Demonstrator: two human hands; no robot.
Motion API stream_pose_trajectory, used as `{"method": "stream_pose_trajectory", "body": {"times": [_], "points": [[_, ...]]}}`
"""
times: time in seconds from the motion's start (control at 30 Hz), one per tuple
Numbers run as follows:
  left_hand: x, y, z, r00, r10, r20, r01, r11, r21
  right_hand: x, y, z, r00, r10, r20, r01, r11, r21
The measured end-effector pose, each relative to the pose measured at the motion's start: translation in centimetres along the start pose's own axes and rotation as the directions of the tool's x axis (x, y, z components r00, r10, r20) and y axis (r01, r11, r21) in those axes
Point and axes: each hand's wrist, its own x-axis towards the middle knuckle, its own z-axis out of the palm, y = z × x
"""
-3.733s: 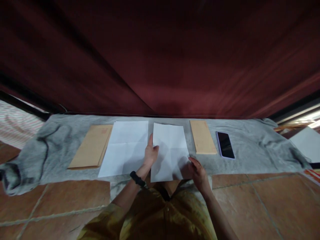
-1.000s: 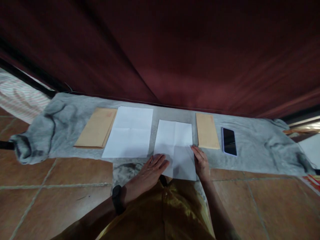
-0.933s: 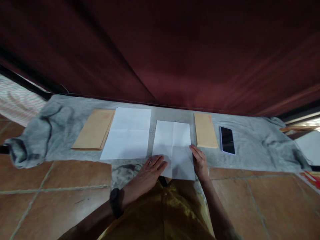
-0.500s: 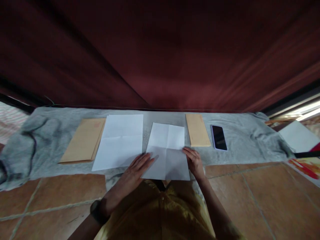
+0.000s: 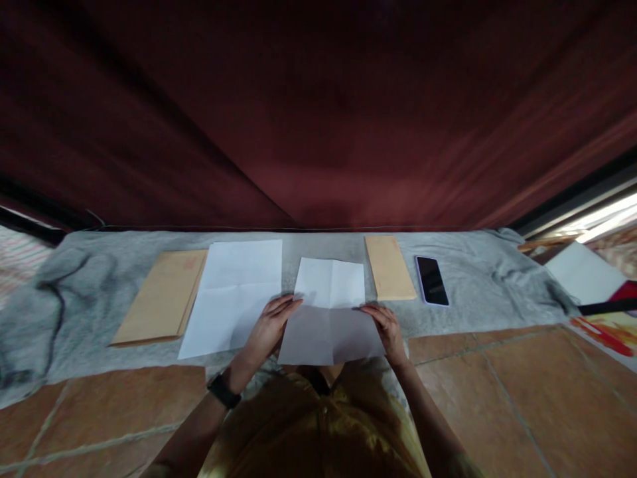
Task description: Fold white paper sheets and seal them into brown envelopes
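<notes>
A white sheet of paper [image 5: 330,285] with crossing fold creases lies in front of me, its near half raised toward my body. At its left edge my left hand [image 5: 273,322] is closed, fingers and thumb on the paper. My right hand [image 5: 387,326] pinches the opposite edge at about the same height. Just left of this sheet rests a stack of larger creased white paper [image 5: 239,285]. Beyond the right hand lies a single-looking brown envelope [image 5: 391,269].
Further left is a pile of brown envelopes [image 5: 156,292]. A phone [image 5: 432,281] with a dark screen lies right of the single envelope. Everything rests on a grey cloth [image 5: 478,279] over a narrow surface. A dark red curtain [image 5: 318,146] hangs along the back edge.
My left hand has slid up along the sheet's left edge and now grips it. The sheet's near half has lifted and tilted. The camera view has shifted slightly.
</notes>
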Motion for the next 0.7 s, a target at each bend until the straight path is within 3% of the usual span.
{"method": "stream_pose_trajectory", "body": {"times": [0.13, 0.23, 0.47, 0.7], "points": [[0.7, 0.1, 0.5, 0.998, -0.070, -0.003, 0.069, 0.990, -0.123, 0.0, 0.1, 0.4, 1.000, 0.020, -0.016, -0.020, 1.000, 0.010], [1.1, 0.6, 0.8, 0.979, -0.187, -0.079, 0.171, 0.969, -0.176, 0.2, 0.3, 1.0, 0.995, 0.073, -0.074, -0.075, 0.997, -0.015], [1.9, 1.5, 1.1, 0.948, -0.277, -0.160, 0.258, 0.958, -0.127, 0.5, 0.4, 1.9, 0.983, 0.133, -0.127, -0.139, 0.990, -0.039], [1.1, 2.1, 1.5, 0.909, -0.372, -0.188, 0.347, 0.926, -0.151, 0.5, 0.1, 2.4, 0.967, 0.183, -0.176, -0.192, 0.981, -0.034]]}}
